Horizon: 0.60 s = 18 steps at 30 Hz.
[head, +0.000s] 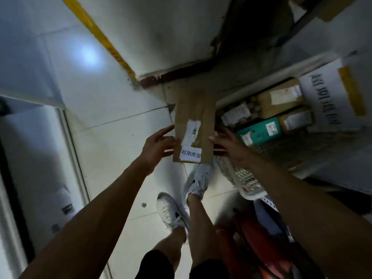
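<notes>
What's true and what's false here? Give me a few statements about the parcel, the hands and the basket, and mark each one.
1. The left hand and the right hand hold the cardboard parcel, one on each long side. True.
2. The cardboard parcel is bare of labels. False: white labels are stuck on it, one with printed characters.
3. The white basket on the person's right holds several packages. True.
4. The shoes are black. False: they are white.
</notes>
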### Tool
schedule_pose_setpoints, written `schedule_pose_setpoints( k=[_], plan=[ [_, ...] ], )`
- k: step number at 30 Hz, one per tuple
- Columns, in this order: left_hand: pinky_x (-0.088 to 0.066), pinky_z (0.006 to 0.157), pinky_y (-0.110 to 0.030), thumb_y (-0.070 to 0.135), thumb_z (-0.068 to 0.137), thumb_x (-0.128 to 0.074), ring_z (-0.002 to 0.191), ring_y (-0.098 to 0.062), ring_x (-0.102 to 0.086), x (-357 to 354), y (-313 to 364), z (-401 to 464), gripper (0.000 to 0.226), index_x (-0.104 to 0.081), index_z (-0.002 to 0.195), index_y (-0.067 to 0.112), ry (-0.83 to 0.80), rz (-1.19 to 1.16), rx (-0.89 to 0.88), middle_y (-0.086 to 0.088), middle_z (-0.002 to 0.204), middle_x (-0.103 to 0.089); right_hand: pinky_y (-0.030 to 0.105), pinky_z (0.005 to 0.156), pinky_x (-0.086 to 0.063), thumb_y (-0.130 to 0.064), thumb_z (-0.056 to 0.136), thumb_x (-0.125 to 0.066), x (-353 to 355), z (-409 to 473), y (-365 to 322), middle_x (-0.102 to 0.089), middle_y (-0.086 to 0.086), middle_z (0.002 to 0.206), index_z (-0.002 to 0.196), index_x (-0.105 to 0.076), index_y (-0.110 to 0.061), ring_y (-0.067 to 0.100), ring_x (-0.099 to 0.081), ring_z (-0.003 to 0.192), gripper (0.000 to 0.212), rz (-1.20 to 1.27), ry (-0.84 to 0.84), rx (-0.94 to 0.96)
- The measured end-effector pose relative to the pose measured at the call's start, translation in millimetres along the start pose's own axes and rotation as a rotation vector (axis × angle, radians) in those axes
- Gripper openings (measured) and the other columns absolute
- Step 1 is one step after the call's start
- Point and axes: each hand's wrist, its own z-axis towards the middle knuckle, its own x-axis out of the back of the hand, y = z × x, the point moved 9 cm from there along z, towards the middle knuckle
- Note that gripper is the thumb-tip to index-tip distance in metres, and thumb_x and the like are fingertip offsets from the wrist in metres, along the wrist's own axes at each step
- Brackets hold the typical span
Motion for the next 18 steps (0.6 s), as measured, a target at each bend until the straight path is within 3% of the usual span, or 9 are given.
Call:
schedule_pose_setpoints(
  k=[3, 7, 11, 14, 18],
  plan=[
    [-0.058, 0.078, -0.028, 0.011, 0.1, -0.059, 0.098, -0.02, -0.075, -34, 18, 23, 0.048, -0.052, 0.146, 0.022, -0.064, 0.107, -0.006, -0.009, 0.109, -0.077, 0.044, 0.092, -0.058, -0.015, 0.095, -0.067, 32, -2, 3, -0.074, 0.002, 0.109, 0.134, -0.056, -0.025, 0.027, -0.073, 0.097, 0.041, 0.115, 0.044, 0.008],
    [-0.058, 0.09, -0.04, 0.012, 0.101, -0.058, 0.102, -0.021, -0.074, -80, 36, 55, 0.048, -0.05, 0.148, 0.021, -0.149, 0.256, -0.017, -0.005, 0.108, -0.078, 0.04, 0.085, -0.059, -0.014, 0.096, -0.064, 73, -2, 13, -0.072, 0.01, 0.118, 0.137, -0.053, -0.017, 0.027, -0.071, 0.098, 0.042, 0.259, 0.119, 0.007],
    [-0.06, 0.078, -0.03, 0.014, 0.1, -0.06, 0.1, -0.019, -0.075, -138, 51, 84, 0.043, -0.056, 0.142, 0.023, -0.269, 0.391, -0.016, -0.002, 0.11, -0.077, 0.037, 0.085, -0.057, -0.018, 0.099, -0.06, 114, 0, 37, -0.069, 0.011, 0.124, 0.14, -0.049, -0.022, 0.027, -0.069, 0.106, 0.043, 0.37, 0.229, -0.002],
    [-0.062, 0.074, -0.03, 0.014, 0.096, -0.068, 0.105, -0.024, -0.073, -176, 50, 109, 0.037, -0.064, 0.131, 0.022, -0.31, 0.476, 0.025, -0.004, 0.116, -0.074, 0.043, 0.092, -0.056, -0.017, 0.099, -0.059, 138, -3, 53, -0.068, 0.013, 0.124, 0.127, -0.055, -0.024, 0.027, -0.069, 0.106, 0.029, 0.486, 0.312, -0.013],
    [-0.058, 0.07, -0.032, 0.001, 0.093, -0.067, 0.088, -0.021, -0.074, -216, 41, 138, 0.033, -0.067, 0.113, 0.028, -0.393, 0.53, 0.067, 0.0, 0.101, -0.076, 0.049, 0.096, -0.055, -0.022, 0.087, -0.069, 156, -6, 74, -0.069, 0.017, 0.122, 0.129, -0.055, -0.016, 0.035, -0.068, 0.11, 0.045, 0.607, 0.42, -0.03]
  ],
)
